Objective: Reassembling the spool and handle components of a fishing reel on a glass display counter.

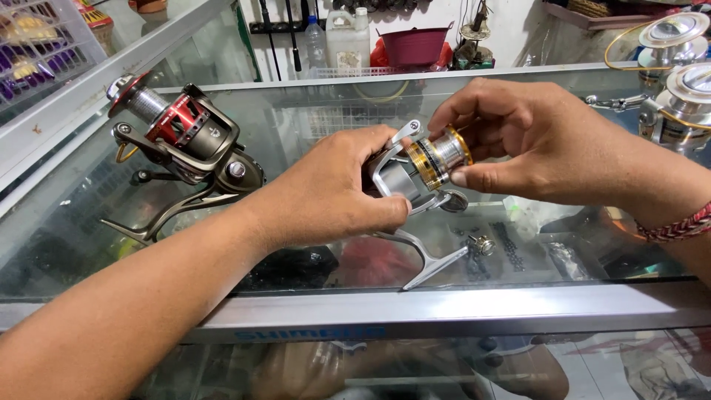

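Here, left hand (333, 189) clasps the silver reel (404, 181) — right hand (518, 137) pinches its spool (438, 157).

left hand (337, 189) curled in a grip, right hand (518, 141) pinching with fingertips, both forearms extended

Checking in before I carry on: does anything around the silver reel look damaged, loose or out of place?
Nothing stands out. The left hand holds the silver reel, the right hand grips its gold spool, and the red-and-grey reel lies on its side on the glass counter.
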